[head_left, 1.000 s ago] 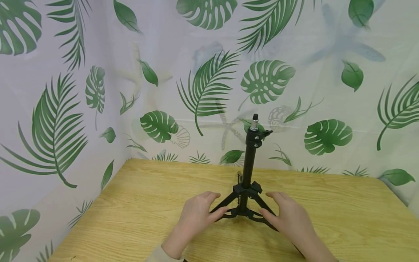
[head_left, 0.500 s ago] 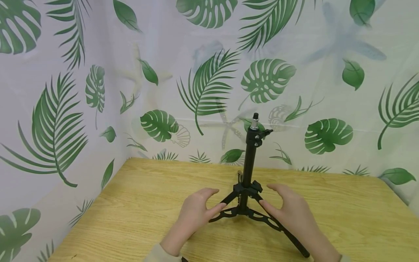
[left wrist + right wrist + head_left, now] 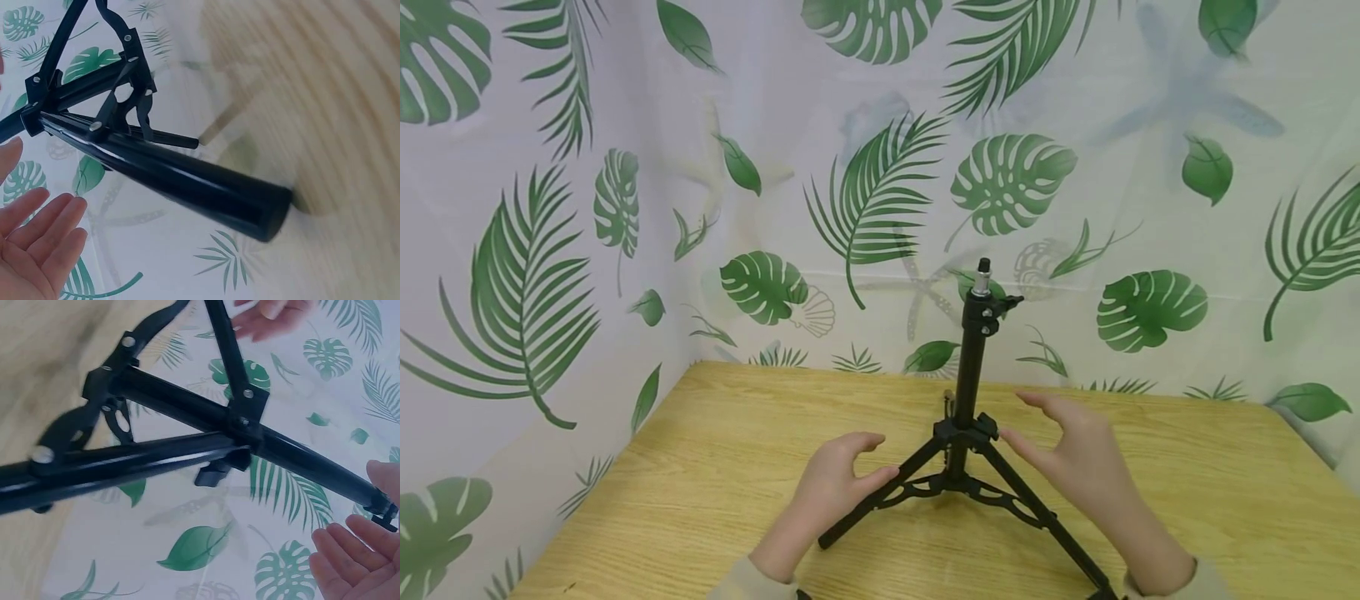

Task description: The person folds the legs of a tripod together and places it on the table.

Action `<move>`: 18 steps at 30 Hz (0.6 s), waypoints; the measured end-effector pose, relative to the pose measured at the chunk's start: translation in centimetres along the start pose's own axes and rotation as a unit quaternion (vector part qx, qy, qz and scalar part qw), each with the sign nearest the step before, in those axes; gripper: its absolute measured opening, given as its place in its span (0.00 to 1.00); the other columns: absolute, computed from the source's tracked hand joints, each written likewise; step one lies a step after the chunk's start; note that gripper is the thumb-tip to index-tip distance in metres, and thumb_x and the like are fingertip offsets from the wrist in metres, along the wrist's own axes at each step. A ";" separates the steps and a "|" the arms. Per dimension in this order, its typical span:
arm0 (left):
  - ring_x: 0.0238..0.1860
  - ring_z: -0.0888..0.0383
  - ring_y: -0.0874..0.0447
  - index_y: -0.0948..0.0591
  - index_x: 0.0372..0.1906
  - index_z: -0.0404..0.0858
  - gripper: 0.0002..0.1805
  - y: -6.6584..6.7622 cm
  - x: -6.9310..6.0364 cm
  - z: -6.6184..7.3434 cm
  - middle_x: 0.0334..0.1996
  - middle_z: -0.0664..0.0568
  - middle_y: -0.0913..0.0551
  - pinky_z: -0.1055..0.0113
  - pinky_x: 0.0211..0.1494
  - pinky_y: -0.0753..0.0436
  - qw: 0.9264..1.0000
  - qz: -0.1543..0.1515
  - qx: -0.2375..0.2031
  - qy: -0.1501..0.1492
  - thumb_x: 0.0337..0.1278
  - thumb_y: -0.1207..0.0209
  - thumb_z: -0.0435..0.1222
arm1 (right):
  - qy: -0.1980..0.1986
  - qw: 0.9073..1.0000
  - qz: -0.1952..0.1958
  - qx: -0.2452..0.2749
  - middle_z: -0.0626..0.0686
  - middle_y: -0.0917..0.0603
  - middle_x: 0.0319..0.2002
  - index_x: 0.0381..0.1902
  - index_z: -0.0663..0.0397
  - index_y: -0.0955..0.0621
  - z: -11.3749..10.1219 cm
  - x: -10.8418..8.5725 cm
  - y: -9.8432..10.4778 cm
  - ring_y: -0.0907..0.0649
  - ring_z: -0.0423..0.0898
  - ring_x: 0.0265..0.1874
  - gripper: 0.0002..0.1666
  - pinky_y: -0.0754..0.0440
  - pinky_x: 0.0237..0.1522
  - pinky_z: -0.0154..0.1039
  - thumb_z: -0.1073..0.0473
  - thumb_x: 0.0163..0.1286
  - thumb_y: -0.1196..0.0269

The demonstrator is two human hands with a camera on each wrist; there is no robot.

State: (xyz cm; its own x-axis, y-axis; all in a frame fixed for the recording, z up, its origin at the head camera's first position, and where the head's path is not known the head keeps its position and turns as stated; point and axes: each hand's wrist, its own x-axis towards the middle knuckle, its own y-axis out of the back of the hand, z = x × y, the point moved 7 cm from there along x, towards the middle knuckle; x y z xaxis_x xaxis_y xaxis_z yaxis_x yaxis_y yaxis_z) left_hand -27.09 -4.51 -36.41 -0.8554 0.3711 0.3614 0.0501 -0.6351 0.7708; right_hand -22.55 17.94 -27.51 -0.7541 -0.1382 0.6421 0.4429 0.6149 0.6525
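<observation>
Yellow wood-grain tabletop (image 3: 715, 450); leaf-printed sheeting (image 3: 880, 200) behind; black tripod (image 3: 970, 375) standing.

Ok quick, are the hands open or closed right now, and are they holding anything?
Left hand: open, holding nothing, beside the black stand.
Right hand: open, holding nothing, near the stand too.
</observation>
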 end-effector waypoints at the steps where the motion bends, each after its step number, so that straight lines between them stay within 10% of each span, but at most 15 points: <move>1: 0.44 0.54 0.23 0.22 0.48 0.36 0.23 0.0 0.0 -0.1 0.43 0.48 0.20 0.60 0.46 0.25 1.000 -0.004 -0.003 0.004 0.50 0.41 0.48 | 0.003 1.000 0.005 0.005 0.61 0.20 0.40 0.44 0.65 0.22 -0.1 0.2 0.2 0.21 0.58 0.40 0.24 0.24 0.39 0.51 0.61 0.48 0.31; 18: 0.43 0.54 0.23 0.23 0.48 0.34 0.24 -0.6 -0.8 -1.6 0.42 0.47 0.20 0.60 0.45 0.25 0.998 -0.057 -0.017 0.009 0.49 0.40 0.47 | -0.031 0.996 0.026 0.079 0.59 0.21 0.45 0.45 0.64 0.24 -0.8 4.4 3.7 0.22 0.56 0.43 0.21 0.26 0.44 0.42 0.58 0.56 0.36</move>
State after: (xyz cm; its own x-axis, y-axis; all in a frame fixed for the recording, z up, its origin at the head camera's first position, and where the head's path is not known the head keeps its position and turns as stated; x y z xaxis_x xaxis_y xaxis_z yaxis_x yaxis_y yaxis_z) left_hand -27.27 -5.50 -37.93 -0.8635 0.4310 0.2620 -0.0664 -0.6122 0.7879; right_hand -23.86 19.03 -21.95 -0.7626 -0.0580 0.6442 0.4039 0.7351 0.5444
